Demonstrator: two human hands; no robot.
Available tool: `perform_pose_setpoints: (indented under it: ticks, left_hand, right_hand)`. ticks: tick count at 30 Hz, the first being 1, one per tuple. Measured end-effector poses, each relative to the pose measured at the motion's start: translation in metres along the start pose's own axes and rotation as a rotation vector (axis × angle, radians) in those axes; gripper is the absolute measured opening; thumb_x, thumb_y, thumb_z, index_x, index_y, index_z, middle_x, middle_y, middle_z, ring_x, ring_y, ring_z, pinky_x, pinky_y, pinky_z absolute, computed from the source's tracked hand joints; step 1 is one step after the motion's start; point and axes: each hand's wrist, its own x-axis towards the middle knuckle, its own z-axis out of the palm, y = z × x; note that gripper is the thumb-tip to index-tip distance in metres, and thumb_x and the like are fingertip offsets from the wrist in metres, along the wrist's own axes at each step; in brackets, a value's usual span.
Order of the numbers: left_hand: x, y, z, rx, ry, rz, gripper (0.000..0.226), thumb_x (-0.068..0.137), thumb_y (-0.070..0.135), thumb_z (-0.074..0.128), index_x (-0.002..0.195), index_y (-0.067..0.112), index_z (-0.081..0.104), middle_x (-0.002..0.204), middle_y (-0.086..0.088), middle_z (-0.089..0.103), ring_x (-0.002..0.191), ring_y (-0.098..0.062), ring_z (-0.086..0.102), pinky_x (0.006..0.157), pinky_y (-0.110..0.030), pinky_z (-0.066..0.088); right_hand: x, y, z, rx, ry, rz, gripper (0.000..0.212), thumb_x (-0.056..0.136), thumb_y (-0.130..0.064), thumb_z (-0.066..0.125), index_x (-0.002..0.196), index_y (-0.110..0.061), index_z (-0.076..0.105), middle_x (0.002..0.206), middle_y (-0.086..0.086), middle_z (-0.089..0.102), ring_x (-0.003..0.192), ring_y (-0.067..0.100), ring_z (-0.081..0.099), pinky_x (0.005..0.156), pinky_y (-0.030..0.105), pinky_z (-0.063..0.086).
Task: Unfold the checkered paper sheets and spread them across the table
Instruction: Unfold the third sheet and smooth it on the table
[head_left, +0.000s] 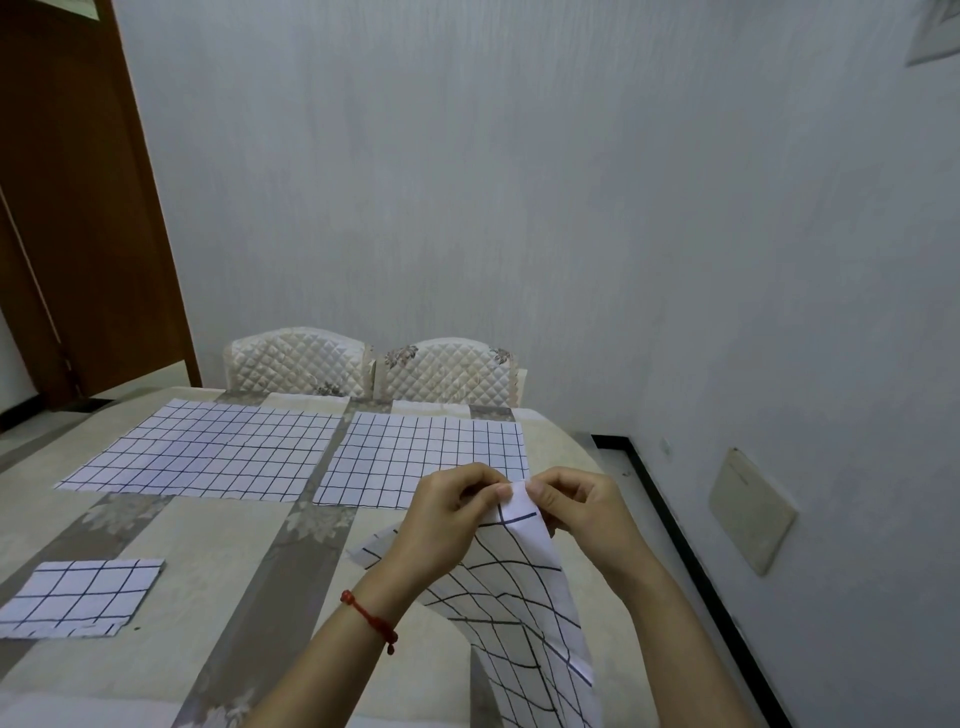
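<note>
Left hand (441, 525), red string bracelet (370, 618) at the wrist, fingers curled, pinching the top edge of a checkered sheet (519, 597). Right hand (576, 512) close beside it, thumb and fingers nipping the same top edge, fingertips of both hands nearly touching. Sheet lifted off the table, half opened, hanging down toward the near edge in a curved drape, with one lower corner trailing on the tablecloth behind the left wrist; whether more folds remain inside, hard to tell from this angle.

Beyond the hands, two checkered sheets lying flat and fully spread side by side on the table (171, 545): far right sheet (415, 457) just behind the knuckles, far left sheet (208, 452) next to it with a narrow strip of cloth between. Near left, well apart from the hands, a folded checkered sheet (78, 597) resting flat. Beige tablecloth with grey floral bands beneath everything.

At the far side, two quilted chair backs (374, 371) against the table edge. Brown door (78, 208) at far left, grey wall (519, 182) behind.
</note>
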Motion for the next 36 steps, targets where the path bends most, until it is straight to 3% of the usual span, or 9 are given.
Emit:
perform_pose_setpoints:
  ticks: [7,10,13,17,23,26,29,32,36]
  left_hand:
    - [-0.001,-0.002,0.002,0.018,0.021,0.026,0.026,0.085,0.013,0.060,0.069,0.034,0.058,0.068,0.012,0.062,0.069,0.002,0.056,0.063,-0.008,0.040]
    - [-0.002,-0.006,0.008,0.158,0.171,0.078,0.014,0.082,0.018,0.063,0.077,0.029,0.056,0.081,0.017,0.054,0.080,0.001,0.052,0.070,-0.004,0.036]
    - [-0.006,-0.005,0.016,0.232,0.333,0.031,0.015,0.079,0.019,0.067,0.076,0.023,0.053,0.076,0.014,0.047,0.071,-0.001,0.046,0.065,-0.006,0.036]
    - [-0.008,-0.003,0.023,0.002,0.247,-0.138,0.020,0.085,0.024,0.060,0.067,0.017,0.062,0.060,0.003,0.062,0.057,-0.006,0.056,0.058,-0.018,0.046]
    - [-0.008,-0.004,0.028,-0.309,0.169,-0.260,0.017,0.081,0.027,0.064,0.082,0.012,0.072,0.074,0.000,0.071,0.075,-0.011,0.068,0.065,-0.024,0.057]
    - [-0.005,-0.011,0.028,-0.366,0.196,-0.325,0.014,0.083,0.018,0.063,0.077,0.011,0.073,0.079,-0.009,0.073,0.080,-0.022,0.070,0.072,-0.033,0.058]
    - [-0.002,-0.021,0.025,-0.368,0.239,-0.384,0.015,0.084,0.014,0.062,0.074,0.008,0.071,0.079,-0.010,0.071,0.078,-0.020,0.066,0.073,-0.036,0.055]
    - [0.010,-0.042,0.009,-0.371,0.334,-0.459,0.017,0.083,0.011,0.062,0.067,0.008,0.067,0.071,-0.007,0.066,0.072,-0.020,0.060,0.066,-0.034,0.052]
    - [0.031,-0.082,-0.023,-0.348,0.441,-0.532,0.017,0.084,0.007,0.060,0.067,0.009,0.064,0.069,-0.006,0.063,0.071,-0.023,0.058,0.057,-0.025,0.051]
  right_hand:
    - [0.000,0.006,0.002,0.038,0.001,0.022,0.016,0.088,-0.015,0.057,0.077,-0.008,0.067,0.070,0.001,0.064,0.064,0.010,0.057,0.061,0.021,0.048]
    - [0.001,0.008,0.004,0.037,0.027,0.029,0.019,0.089,-0.014,0.054,0.075,-0.013,0.066,0.073,0.005,0.062,0.067,0.017,0.054,0.061,0.025,0.047]
    - [0.002,0.011,0.008,0.019,0.070,0.020,0.019,0.090,-0.013,0.054,0.077,-0.011,0.067,0.077,0.011,0.064,0.069,0.019,0.056,0.060,0.024,0.047]
    - [0.005,0.015,0.011,-0.023,0.102,0.009,0.019,0.090,-0.014,0.054,0.085,-0.001,0.067,0.085,0.022,0.066,0.072,0.021,0.059,0.061,0.022,0.049]
    - [0.006,0.020,0.013,-0.056,0.128,0.000,0.015,0.088,-0.013,0.057,0.083,-0.008,0.070,0.081,0.010,0.069,0.070,0.010,0.062,0.060,0.018,0.050]
    - [0.007,0.023,0.013,-0.029,0.129,0.008,0.016,0.088,-0.011,0.056,0.082,-0.007,0.070,0.078,0.007,0.070,0.066,0.007,0.062,0.058,0.017,0.049]
    - [0.012,0.030,0.011,-0.056,0.196,0.017,0.017,0.087,-0.008,0.057,0.074,-0.008,0.068,0.070,0.005,0.067,0.058,0.002,0.059,0.052,0.014,0.045]
    - [0.024,0.041,-0.003,-0.133,0.344,0.071,0.023,0.083,-0.006,0.060,0.062,-0.012,0.065,0.060,0.000,0.063,0.047,-0.001,0.055,0.047,0.011,0.040]
    - [0.045,0.054,-0.027,-0.291,0.454,0.170,0.023,0.082,-0.010,0.059,0.059,-0.012,0.065,0.057,-0.002,0.061,0.044,0.004,0.053,0.051,0.020,0.036]
